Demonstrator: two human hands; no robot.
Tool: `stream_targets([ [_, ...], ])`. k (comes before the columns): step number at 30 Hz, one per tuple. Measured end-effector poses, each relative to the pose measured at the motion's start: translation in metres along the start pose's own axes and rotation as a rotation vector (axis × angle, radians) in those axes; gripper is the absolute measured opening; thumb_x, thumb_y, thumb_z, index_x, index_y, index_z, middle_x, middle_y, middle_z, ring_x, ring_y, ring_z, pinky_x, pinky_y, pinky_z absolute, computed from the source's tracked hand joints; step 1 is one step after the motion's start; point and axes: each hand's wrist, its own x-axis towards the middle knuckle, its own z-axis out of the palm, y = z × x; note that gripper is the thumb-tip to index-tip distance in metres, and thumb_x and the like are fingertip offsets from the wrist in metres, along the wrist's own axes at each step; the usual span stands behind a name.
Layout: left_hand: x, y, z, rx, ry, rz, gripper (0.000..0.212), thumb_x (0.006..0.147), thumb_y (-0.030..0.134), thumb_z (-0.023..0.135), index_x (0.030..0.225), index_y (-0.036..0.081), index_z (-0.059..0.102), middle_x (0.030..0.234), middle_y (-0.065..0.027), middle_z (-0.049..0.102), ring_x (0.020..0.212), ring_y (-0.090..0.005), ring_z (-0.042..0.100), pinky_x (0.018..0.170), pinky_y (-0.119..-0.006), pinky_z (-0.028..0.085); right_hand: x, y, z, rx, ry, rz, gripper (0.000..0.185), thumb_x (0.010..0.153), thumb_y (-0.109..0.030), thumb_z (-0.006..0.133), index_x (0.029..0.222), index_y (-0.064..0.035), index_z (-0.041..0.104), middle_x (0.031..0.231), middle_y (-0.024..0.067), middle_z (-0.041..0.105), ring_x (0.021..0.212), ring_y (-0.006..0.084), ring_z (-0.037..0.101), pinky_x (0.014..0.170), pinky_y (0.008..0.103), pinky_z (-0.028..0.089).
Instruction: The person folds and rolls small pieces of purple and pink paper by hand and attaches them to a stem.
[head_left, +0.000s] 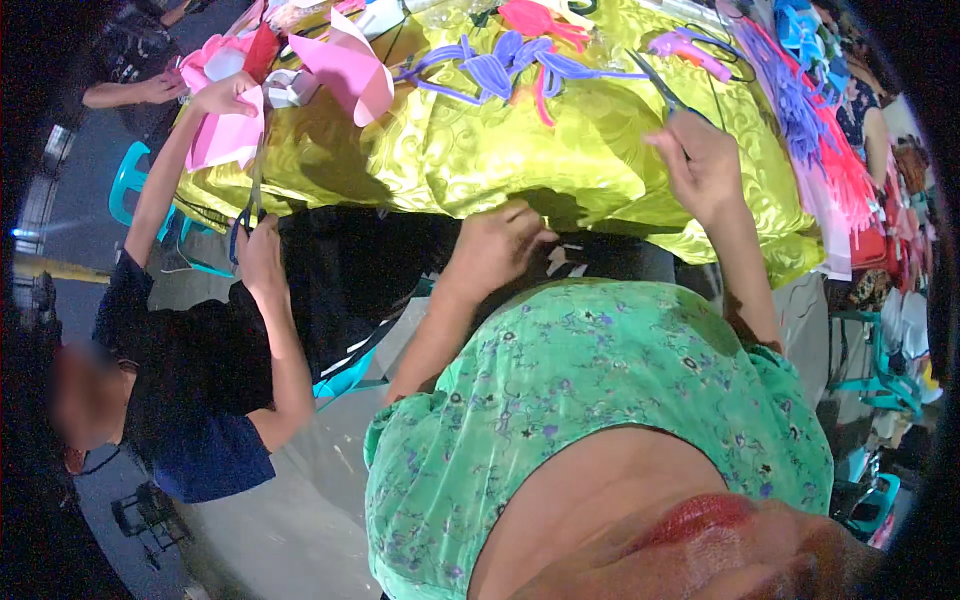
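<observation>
My right hand (701, 169) grips a pair of scissors (654, 81) over the right part of the yellow cloth. The blades point up and away to the left. At the table's near edge, my left hand (499, 247) is curled with its fingers bent; whether something small is in it cannot be seen. Beyond both hands, bent purple pipe cleaners (502, 67) lie in looped bunches on the shiny yellow tablecloth (465, 157). A pink-red fuzzy bunch (536, 22) sits behind them. To their right rests a purple and pink glue gun (690, 54).
On my left, a co-worker (202, 360) cuts pink paper (225, 135) with other scissors (255, 187). A curled pink sheet (349, 71) and a white tape roll (291, 88) lie nearby. Purple and red pipe cleaners (799, 112) heap at the right edge. A turquoise chair (131, 184) stands left.
</observation>
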Motion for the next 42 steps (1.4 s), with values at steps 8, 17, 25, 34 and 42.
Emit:
stream_targets([
  [8,0.016,-0.014,-0.018,-0.030,0.253,0.099,0.011,0.070,0.000,0.059,0.079,0.006,0.056,0.068,-0.0094,0.054,0.055,-0.0263,0.054,0.048,-0.034,0.043,0.042,0.005,0.021,-0.030,-0.058,-0.108,0.024,0.061,0.008,0.050,0.084,0.0019,0.050,0.085,0.0147,0.052,0.082,0.0317,0.052,0.071,0.0387,0.044],
  [17,0.058,-0.001,-0.019,-0.214,0.531,-0.001,0.002,0.075,0.002,0.058,0.075,0.000,0.058,0.063,-0.0079,0.057,0.054,-0.0165,0.056,0.048,-0.025,0.043,0.065,0.050,0.064,-0.294,-0.038,-0.368,0.015,0.059,0.001,0.054,0.074,-0.0020,0.054,0.074,0.0095,0.052,0.075,0.0265,0.050,0.064,0.0369,0.041],
  [25,0.103,0.014,-0.029,-0.855,0.374,-0.413,0.016,0.085,0.012,0.052,0.089,-0.003,0.054,0.076,-0.0053,0.059,0.066,-0.0100,0.057,0.053,-0.021,0.046,0.056,-0.010,0.017,-0.118,0.190,-0.184,0.025,0.056,0.004,0.056,0.080,-0.0028,0.059,0.065,0.0100,0.047,0.061,0.0277,0.050,0.053,0.0362,0.041],
  [34,0.120,0.037,-0.014,-0.470,0.509,-0.188,0.012,0.081,0.001,0.054,0.071,-0.002,0.058,0.066,-0.0031,0.056,0.058,-0.0083,0.051,0.052,-0.019,0.041,0.024,-0.022,0.005,0.310,0.145,0.265,0.018,0.069,-0.005,0.066,0.086,-0.0010,0.060,0.072,0.0046,0.058,0.065,0.0126,0.057,0.058,0.0254,0.046],
  [42,0.128,0.064,0.005,-0.610,0.600,-0.171,0.002,0.074,0.000,0.061,0.073,0.000,0.059,0.062,-0.0062,0.055,0.060,-0.0120,0.055,0.052,-0.022,0.043,0.014,-0.007,0.013,0.562,0.051,0.480,0.009,0.075,-0.006,0.064,0.077,0.0001,0.058,0.063,-0.0009,0.055,0.058,0.0030,0.045,0.052,0.0196,0.039],
])
